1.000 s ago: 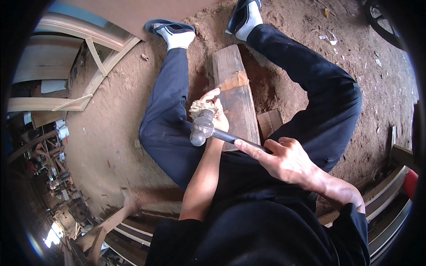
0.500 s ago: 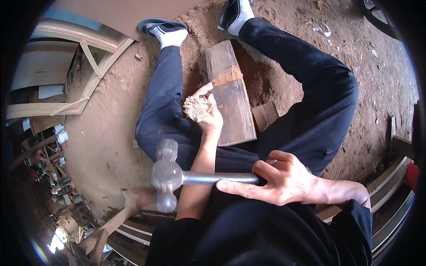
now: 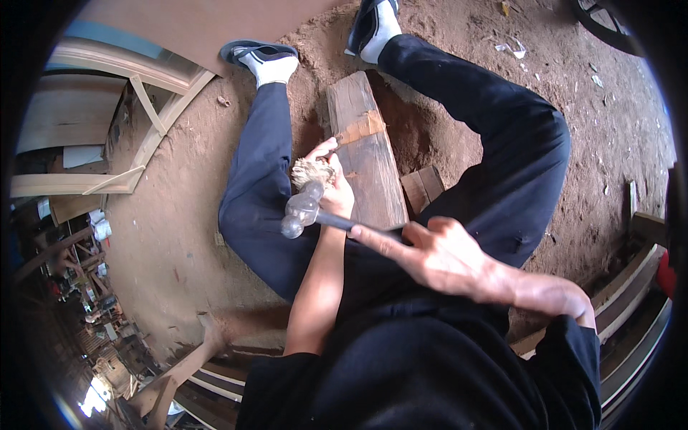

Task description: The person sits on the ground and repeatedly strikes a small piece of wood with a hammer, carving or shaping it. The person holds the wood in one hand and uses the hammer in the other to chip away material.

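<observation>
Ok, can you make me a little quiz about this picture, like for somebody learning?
1. Which hand holds the hammer?
2. True or false: the left hand is empty.
3. Fill in the missing word: the long wooden plank lies between the person's two ____.

Key:
1. The right hand.
2. False: the left hand holds a pale, frayed thing.
3. Legs.

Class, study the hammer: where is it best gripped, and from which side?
Probably by the slim handle, from the person's right: it runs rightward from the bulky, rounded hammer head into the right hand, so a grip there should stay clear of the heavy end.
</observation>
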The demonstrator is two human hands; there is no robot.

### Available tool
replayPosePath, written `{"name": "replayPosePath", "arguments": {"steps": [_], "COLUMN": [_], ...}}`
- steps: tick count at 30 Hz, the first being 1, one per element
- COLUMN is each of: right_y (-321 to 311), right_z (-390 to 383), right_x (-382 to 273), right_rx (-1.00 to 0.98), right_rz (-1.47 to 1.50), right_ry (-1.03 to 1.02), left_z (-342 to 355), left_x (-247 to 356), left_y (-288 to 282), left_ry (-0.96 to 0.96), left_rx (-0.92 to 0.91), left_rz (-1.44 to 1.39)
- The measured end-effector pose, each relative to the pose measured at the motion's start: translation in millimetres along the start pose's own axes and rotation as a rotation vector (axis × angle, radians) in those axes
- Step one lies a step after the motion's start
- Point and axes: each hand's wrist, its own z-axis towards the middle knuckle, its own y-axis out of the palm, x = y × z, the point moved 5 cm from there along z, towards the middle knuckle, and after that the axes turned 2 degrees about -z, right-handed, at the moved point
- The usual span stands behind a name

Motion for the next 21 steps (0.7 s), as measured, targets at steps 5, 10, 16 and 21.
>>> {"name": "replayPosePath", "arguments": {"steps": [5, 10, 16, 21], "right_y": [-4.4, -5.3, 8.8, -10.1], "right_z": [-4.3, 4.2, 4.3, -2.9], "right_x": [-2.4, -9.3, 8.8, -16.4], "right_rx": [0.118, 0.113, 0.006, 0.123], "right_rz": [-0.026, 0.042, -0.076, -0.04], "right_ry": [-0.084, -0.043, -0.017, -0.167], "left_z": [2.1, 0.8, 2.3, 4.4], "left_x": [0.6, 3.5, -6.8, -7.8], "left_y": [3.8, 1.4, -0.4, 4.2], "left_ry": [0.012, -0.042, 0.027, 0.002], "left_rx": [-0.029, -0.054, -0.021, -0.027], "left_rz": [0.101, 0.061, -0.02, 0.01]}}
